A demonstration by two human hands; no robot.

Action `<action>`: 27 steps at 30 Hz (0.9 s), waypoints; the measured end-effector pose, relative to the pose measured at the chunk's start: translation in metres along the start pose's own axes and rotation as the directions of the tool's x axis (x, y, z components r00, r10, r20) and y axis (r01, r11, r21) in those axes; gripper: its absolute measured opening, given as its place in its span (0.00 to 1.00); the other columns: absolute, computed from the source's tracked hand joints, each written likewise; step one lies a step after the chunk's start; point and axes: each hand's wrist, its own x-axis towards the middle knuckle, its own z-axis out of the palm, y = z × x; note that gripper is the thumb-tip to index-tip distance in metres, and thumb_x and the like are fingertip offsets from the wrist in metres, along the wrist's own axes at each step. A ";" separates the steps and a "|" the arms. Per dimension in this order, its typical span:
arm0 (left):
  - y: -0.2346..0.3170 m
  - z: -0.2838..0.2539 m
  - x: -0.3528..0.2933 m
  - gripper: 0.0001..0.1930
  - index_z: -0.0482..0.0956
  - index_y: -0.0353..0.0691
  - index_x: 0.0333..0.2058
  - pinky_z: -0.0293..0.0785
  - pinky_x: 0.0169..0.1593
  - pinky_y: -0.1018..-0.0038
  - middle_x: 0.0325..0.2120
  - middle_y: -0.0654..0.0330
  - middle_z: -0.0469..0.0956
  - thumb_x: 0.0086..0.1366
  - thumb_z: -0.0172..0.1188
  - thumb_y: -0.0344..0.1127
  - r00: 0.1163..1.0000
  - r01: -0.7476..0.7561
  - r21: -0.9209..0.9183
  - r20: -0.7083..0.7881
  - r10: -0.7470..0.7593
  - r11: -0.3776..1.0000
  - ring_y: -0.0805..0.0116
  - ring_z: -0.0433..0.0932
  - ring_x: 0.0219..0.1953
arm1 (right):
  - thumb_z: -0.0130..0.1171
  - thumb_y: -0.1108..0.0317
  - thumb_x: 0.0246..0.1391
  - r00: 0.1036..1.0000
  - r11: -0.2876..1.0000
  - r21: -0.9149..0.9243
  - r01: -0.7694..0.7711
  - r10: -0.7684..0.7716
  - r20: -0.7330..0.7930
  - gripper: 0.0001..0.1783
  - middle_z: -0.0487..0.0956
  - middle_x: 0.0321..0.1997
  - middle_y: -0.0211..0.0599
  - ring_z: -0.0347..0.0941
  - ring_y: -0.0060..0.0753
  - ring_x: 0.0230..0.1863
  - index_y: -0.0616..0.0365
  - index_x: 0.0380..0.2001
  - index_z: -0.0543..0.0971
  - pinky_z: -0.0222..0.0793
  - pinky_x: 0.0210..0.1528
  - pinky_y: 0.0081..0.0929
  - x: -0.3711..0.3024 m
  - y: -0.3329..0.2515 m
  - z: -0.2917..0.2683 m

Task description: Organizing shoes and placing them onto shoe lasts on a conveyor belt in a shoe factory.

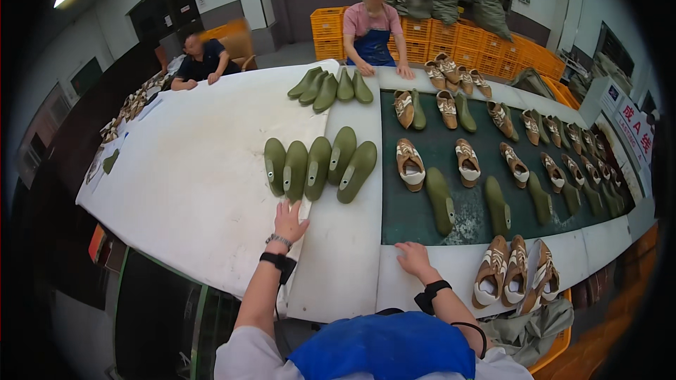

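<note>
Left hand is seen open and empty, fingers stretched toward a row of five green lasts lying on the white worktop; the fingertips are just short of the nearest last. Right hand is laid flat and open on the worktop's near edge, gripping nothing. Beyond the row, more green lasts are grouped. Right of the row, tan shoes are spread over a green belt.
</note>
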 end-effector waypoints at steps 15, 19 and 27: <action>0.085 0.082 0.205 0.32 0.77 0.40 0.41 0.63 0.54 0.64 0.58 0.46 0.46 0.39 0.63 0.56 0.932 0.236 -0.146 0.315 -0.181 0.961 0.46 0.63 0.51 | 0.54 0.62 0.45 0.957 0.995 -0.100 -0.019 -0.011 -0.291 0.16 0.72 0.44 0.32 0.64 0.35 0.49 0.48 0.41 0.73 0.54 0.56 0.40 -0.014 -0.021 0.002; 0.099 0.089 0.201 0.31 0.78 0.35 0.37 0.66 0.48 0.63 0.44 0.47 0.62 0.44 0.60 0.59 0.921 0.323 -0.073 0.254 -0.296 0.944 0.49 0.67 0.45 | 0.54 0.63 0.45 0.954 0.997 -0.079 0.000 -0.024 -0.299 0.16 0.72 0.44 0.32 0.64 0.35 0.49 0.48 0.41 0.74 0.54 0.55 0.40 -0.013 -0.018 0.002; 0.114 0.058 0.110 0.29 0.78 0.36 0.37 0.66 0.48 0.63 0.46 0.47 0.61 0.45 0.59 0.58 0.947 0.283 -0.068 0.179 -0.267 0.957 0.50 0.65 0.47 | 0.54 0.64 0.45 0.936 0.997 -0.077 0.004 -0.030 -0.350 0.16 0.71 0.44 0.33 0.63 0.35 0.50 0.51 0.40 0.73 0.53 0.56 0.38 -0.011 -0.019 0.002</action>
